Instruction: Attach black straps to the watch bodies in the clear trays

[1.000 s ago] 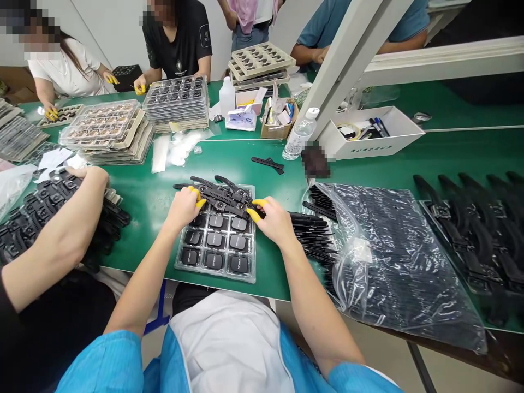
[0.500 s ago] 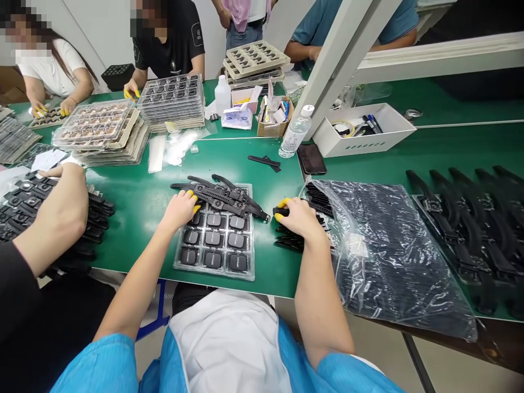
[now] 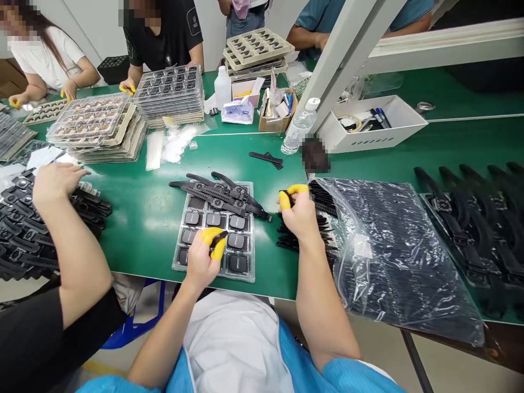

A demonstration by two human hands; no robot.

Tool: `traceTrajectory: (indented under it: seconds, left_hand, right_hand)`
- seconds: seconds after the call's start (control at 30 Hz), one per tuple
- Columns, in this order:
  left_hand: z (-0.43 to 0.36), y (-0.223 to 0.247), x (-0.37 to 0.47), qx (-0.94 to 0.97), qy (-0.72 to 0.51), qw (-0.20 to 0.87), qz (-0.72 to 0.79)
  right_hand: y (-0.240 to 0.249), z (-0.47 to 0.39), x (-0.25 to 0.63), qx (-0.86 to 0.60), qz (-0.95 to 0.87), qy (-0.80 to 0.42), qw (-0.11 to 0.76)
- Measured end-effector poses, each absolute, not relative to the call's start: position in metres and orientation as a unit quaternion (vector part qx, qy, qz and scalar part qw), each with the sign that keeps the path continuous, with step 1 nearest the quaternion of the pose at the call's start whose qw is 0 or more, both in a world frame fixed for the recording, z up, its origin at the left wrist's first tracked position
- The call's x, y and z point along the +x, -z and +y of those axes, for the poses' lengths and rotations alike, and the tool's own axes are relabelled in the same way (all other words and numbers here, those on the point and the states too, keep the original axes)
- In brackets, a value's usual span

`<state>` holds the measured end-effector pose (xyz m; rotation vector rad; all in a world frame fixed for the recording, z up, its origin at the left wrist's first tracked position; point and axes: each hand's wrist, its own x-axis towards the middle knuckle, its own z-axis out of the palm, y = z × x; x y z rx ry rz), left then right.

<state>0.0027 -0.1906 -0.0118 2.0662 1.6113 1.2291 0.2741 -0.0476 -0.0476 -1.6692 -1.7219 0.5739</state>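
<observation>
My left hand (image 3: 201,261) is over the tray's lower middle, its yellow-capped thumb and finger pinching a small black watch body (image 3: 220,238) seen edge-on. The clear plastic tray (image 3: 250,275) holds rows of square black watch bodies (image 3: 237,240). Several black watches with straps (image 3: 221,195) lie in a heap across its far end. To the right of the tray, my right hand (image 3: 298,214) is closed, with yellow-capped fingertips on a dark piece that looks like a watch strap, mostly hidden. Beside and under that hand lie loose black straps (image 3: 305,240).
A clear bag of black straps (image 3: 393,245) lies on the right, with strapped watches (image 3: 458,229) beyond it. Ahead are a loose strap pair (image 3: 266,159), a bottle (image 3: 301,128) and a white box (image 3: 374,139). At left, a co-worker's arm (image 3: 73,224) reaches over piled watches (image 3: 24,229).
My left hand has come from the heaped watches toward me and right, and now shows a black watch body in its fingers. My right hand has risen slightly from the loose straps.
</observation>
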Motion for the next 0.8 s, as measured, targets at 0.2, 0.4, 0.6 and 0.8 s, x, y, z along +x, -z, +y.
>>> traceTrajectory:
  seconds: [0.2,0.4,0.6,0.8]
  left_hand:
    - [-0.224,0.041,0.004,0.719,-0.420,0.017,0.553]
    - [-0.223,0.046,0.004,0.716,-0.399,-0.002,0.573]
    - [-0.223,0.045,0.005,0.727,-0.394,-0.016,0.562]
    - [-0.224,0.046,0.004,0.725,-0.396,-0.017,0.563]
  right_hand:
    - [0.042,-0.055,0.248,-0.614,-0.736,-0.183,0.218]
    - [0.038,-0.046,0.242,-0.621,-0.741,-0.212,0.144]
    - [0.044,-0.028,0.251,-0.614,-0.695,-0.321,0.194]
    - [0.057,-0.019,0.250,-0.615,-0.715,-0.245,0.224]
